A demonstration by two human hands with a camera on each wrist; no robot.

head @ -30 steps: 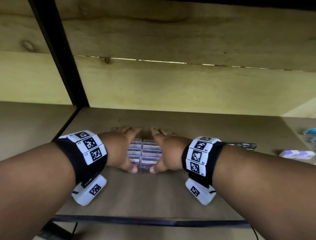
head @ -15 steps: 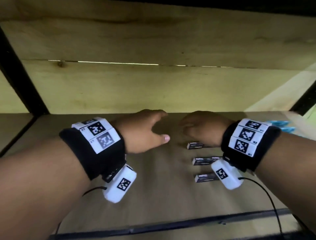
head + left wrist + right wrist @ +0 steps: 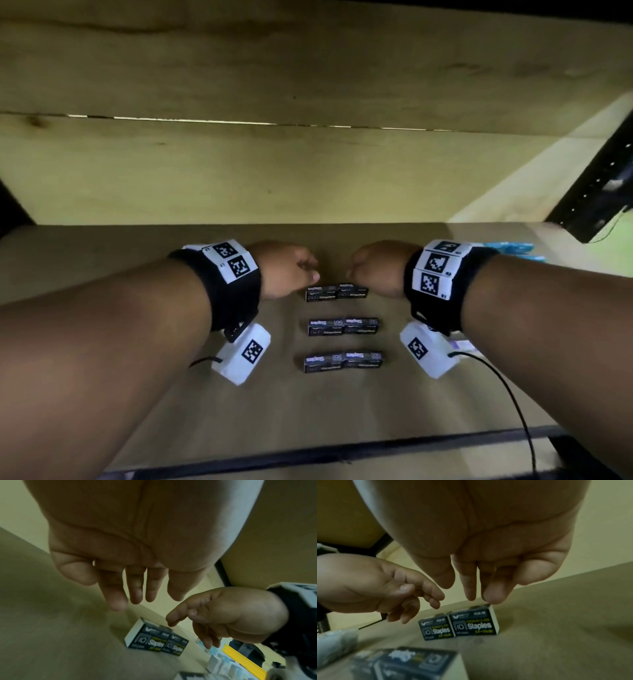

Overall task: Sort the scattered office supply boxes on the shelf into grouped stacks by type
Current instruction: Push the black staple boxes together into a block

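Black staples boxes lie on the wooden shelf (image 3: 137, 260) in three rows of two: a far pair (image 3: 336, 292), a middle pair (image 3: 343, 326) and a near pair (image 3: 343, 361). My left hand (image 3: 301, 274) and right hand (image 3: 359, 274) hover over the far pair from either side, fingers relaxed and holding nothing. In the left wrist view the left fingers (image 3: 135, 595) hang straight above the far pair (image 3: 156, 639). In the right wrist view the right fingertips (image 3: 491, 599) sit just over the top edge of the right box (image 3: 474, 623); contact cannot be told.
Light blue boxes (image 3: 510, 248) lie at the shelf's far right, shown in the left wrist view as small pale boxes (image 3: 221, 661). A black upright (image 3: 599, 192) bounds the right side. A black rail (image 3: 308, 448) edges the shelf front. The wooden back wall stands close behind.
Both hands left the purple box stack they were pressing between flat palms, moved right along the shelf, and lowered over the far pair of staples boxes.
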